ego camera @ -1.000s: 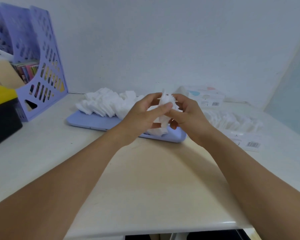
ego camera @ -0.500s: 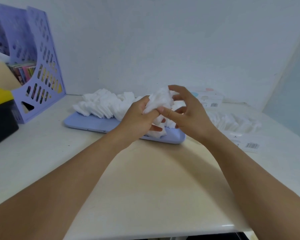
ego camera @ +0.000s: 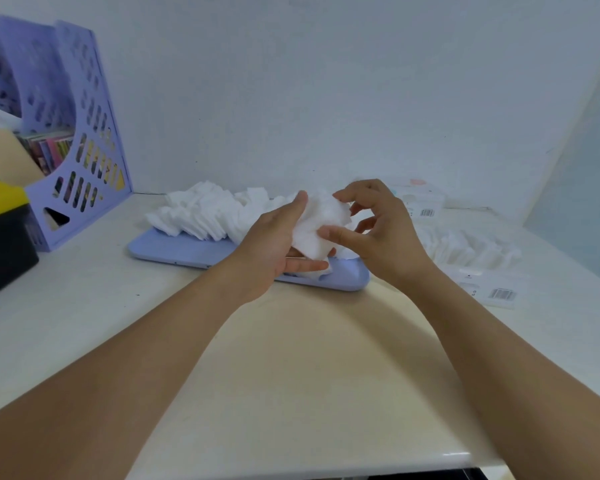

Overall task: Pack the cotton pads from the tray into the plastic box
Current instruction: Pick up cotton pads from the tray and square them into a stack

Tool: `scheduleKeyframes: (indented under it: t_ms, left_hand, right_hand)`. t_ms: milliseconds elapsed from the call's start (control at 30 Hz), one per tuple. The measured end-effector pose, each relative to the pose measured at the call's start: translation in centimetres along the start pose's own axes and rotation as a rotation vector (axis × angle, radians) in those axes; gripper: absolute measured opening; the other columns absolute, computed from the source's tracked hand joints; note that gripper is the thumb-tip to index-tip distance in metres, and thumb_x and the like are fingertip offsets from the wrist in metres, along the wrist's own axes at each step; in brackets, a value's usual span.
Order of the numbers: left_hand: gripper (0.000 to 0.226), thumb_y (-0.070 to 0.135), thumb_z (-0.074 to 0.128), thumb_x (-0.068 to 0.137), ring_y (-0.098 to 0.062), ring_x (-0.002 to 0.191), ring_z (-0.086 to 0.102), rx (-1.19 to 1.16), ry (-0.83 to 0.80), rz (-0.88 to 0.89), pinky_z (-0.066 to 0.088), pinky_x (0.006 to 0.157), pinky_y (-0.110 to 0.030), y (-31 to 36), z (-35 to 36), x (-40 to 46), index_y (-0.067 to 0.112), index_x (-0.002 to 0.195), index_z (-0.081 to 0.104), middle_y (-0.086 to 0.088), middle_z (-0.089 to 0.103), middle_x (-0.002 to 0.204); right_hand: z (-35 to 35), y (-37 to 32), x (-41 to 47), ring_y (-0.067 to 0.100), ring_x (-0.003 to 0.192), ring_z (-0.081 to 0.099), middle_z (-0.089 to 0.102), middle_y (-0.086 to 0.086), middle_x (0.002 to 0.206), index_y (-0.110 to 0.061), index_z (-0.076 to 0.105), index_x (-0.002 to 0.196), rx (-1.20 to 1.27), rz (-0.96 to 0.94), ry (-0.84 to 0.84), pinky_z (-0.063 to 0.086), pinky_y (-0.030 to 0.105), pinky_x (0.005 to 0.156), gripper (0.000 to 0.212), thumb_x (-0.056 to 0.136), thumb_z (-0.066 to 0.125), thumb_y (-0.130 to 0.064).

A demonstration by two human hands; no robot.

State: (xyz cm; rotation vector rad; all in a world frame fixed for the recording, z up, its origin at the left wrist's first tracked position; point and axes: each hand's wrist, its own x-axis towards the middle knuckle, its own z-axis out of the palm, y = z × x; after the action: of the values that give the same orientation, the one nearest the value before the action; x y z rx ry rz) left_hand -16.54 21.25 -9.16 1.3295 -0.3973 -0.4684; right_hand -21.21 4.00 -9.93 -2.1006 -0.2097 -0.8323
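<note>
Currently, stage: a bunch of cotton pads [ego camera: 321, 225] is held up just above the tray [ego camera: 187, 249], between both hands
Left hand [ego camera: 274, 244]: curled round the bunch from the left & below, thumb up along its side, fingers under it
Right hand [ego camera: 378, 230]: thumb is pressed on the front of the bunch, index arched over the top; other fingers loosely bent, so the bunch seems pinched & squared up
Tray: lilac, on the counter [ego camera: 291, 375] near the wall; a long row of loose pads [ego camera: 205, 216] is left on it, esp. left & mid part
Plastic box [ego camera: 478, 268]: taken to be the clear pkg w/ barcode labels at right; a row of pads [ego camera: 465, 245] is seen there, whether inside it or just beside it can't be told
Done so far: judged partly done, some pads appear to be at the box
Left to do: the held bunch is not yet placed; the tray stock is to be moved over, prob. several more handfuls
Other items: lilac file rack [ego camera: 80, 157] & a yellow-lidded black bin [ego camera: 0, 230] at far left, untouched by the hands
</note>
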Motion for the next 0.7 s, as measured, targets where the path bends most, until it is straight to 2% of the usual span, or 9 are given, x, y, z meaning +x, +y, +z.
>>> scheduleKeyframes:
  t_ms: [100,200,267,367,433,600,700]
  left_hand:
    - [0.033,0.036,0.050,0.105,-0.035,0.100,0.073,-0.006,0.024,0.019,0.063,0.073,-0.044,-0.2,-0.2,0.1,0.016,0.128,0.062,-0.014,0.069,0.124]
    - [0.032,0.034,0.049,0.105,-0.035,0.101,0.073,-0.054,0.024,0.016,0.062,0.067,-0.040,-0.2,-0.2,0.0,0.016,0.129,0.061,-0.014,0.068,0.126]
    - [0.033,0.033,0.049,0.105,-0.030,0.098,0.074,-0.088,0.032,0.028,0.061,0.064,-0.036,0.1,-0.1,0.0,0.014,0.129,0.062,-0.013,0.069,0.124]
    - [0.034,0.031,0.050,0.104,-0.026,0.087,0.075,-0.144,0.004,0.026,0.061,0.066,-0.036,0.3,0.0,-0.2,0.012,0.130,0.062,-0.012,0.072,0.120]
    - [0.033,0.031,0.052,0.104,-0.024,0.092,0.075,-0.109,-0.028,0.016,0.060,0.067,-0.035,0.2,0.1,-0.3,0.015,0.130,0.064,-0.009,0.072,0.121]
    - [0.036,0.028,0.049,0.105,-0.026,0.121,0.064,-0.047,-0.118,0.018,0.059,0.078,-0.034,-0.5,0.0,0.4,0.017,0.139,0.057,-0.008,0.064,0.136]
    - [0.037,0.024,0.047,0.105,-0.019,0.119,0.065,-0.058,-0.154,0.048,0.057,0.082,-0.030,-0.4,0.0,0.3,0.015,0.139,0.057,-0.007,0.065,0.135]
  right_hand:
    - [0.3,0.1,-0.1,0.010,0.097,0.060,0.058,-0.006,0.115,-0.022,0.070,0.103,0.022,-0.035,-0.004,0.051,0.025,0.072,0.036,0.074,0.089,-0.016]
    - [0.1,-0.1,0.1,0.011,0.102,0.062,0.061,-0.005,0.116,-0.020,0.070,0.100,0.092,0.017,0.000,0.050,0.021,0.075,0.028,0.077,0.087,-0.016]
    - [-0.5,-0.4,0.3,0.013,0.104,0.065,0.067,0.001,0.114,-0.011,0.071,0.102,0.308,0.135,-0.014,0.053,0.024,0.082,0.023,0.082,0.082,-0.017]
    - [-1.4,-0.6,0.4,0.027,0.108,0.069,0.073,0.015,0.115,-0.003,0.069,0.116,0.560,0.252,-0.114,0.056,0.039,0.096,0.039,0.085,0.073,-0.026]
    - [-1.3,-0.6,0.3,0.032,0.114,0.068,0.071,0.019,0.119,-0.001,0.067,0.120,0.596,0.269,-0.166,0.054,0.039,0.100,0.044,0.086,0.069,-0.028]
    - [-1.3,-0.7,0.2,0.030,0.112,0.069,0.072,0.018,0.119,0.001,0.065,0.123,0.622,0.273,-0.242,0.055,0.035,0.097,0.045,0.088,0.066,-0.027]
    - [-1.5,-0.9,0.3,0.028,0.111,0.069,0.072,0.017,0.119,0.000,0.064,0.124,0.612,0.257,-0.264,0.055,0.033,0.095,0.044,0.089,0.065,-0.026]
